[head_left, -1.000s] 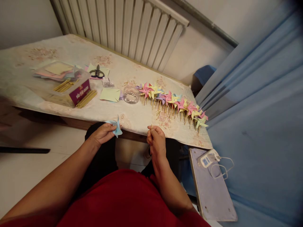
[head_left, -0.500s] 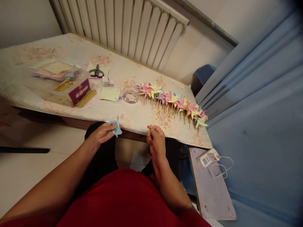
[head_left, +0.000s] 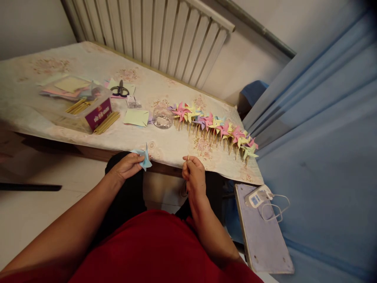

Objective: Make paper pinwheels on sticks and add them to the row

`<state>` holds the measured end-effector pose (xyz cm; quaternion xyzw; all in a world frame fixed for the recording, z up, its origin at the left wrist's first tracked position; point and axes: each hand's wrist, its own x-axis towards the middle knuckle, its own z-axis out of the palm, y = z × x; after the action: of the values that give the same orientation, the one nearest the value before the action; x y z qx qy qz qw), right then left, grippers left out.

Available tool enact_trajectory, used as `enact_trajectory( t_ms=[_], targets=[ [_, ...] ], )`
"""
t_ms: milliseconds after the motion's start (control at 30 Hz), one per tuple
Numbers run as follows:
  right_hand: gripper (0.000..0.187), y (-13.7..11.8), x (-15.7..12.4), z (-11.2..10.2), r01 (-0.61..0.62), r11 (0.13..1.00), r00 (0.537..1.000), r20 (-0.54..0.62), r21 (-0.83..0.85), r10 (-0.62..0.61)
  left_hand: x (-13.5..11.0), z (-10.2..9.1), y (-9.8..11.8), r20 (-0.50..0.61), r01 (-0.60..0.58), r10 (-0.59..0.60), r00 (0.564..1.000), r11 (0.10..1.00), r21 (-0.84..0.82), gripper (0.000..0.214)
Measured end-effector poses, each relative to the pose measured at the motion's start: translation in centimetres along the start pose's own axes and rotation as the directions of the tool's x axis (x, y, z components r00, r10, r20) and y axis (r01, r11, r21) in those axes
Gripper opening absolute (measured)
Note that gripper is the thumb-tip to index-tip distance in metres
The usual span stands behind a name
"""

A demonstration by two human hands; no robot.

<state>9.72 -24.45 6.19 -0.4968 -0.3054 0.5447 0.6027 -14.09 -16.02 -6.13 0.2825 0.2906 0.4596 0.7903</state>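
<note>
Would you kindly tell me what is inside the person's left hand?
The left hand grips folded light-blue paper, its points sticking out; the gripped part is covered and cannot be seen.

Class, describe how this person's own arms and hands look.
The left hand and right hand are ungloved. Nothing visible is worn at the wrists. The forearms are bare; red sleeves, matching the red top, show near the picture's lower edge.
</note>
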Motion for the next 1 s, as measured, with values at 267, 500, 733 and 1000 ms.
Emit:
enact_trajectory(
  t_ms=[267, 500, 733, 1000],
  targets=[
    [0.019, 0.06, -0.03, -0.17, 0.013, 1.000, 1.000, -0.025, -0.001, -0.013, -0.14, 0.26, 0.12, 0.004, 0.011, -0.011, 1.000, 0.999, -0.033, 0.023],
    [0.018, 0.02, 0.04, -0.29, 0.034, 0.999, 0.999, -0.012, 0.019, -0.033, -0.09, 0.18, 0.07, -0.015, 0.015, -0.015, 1.000, 1.000, -0.025, 0.020],
    [0.019, 0.24, 0.05, -0.35, 0.026, 1.000, 1.000, -0.019, 0.013, -0.025, -0.22, 0.40, 0.21, -0.022, 0.020, -0.020, 1.000, 1.000, -0.005, 0.022],
    [0.018, 0.34, 0.01, -0.56, 0.040, 0.999, 0.998, -0.038, -0.003, -0.040, -0.15, 0.32, 0.10, -0.002, 0.011, -0.011, 1.000, 1.000, 0.006, 0.021]
  ],
)
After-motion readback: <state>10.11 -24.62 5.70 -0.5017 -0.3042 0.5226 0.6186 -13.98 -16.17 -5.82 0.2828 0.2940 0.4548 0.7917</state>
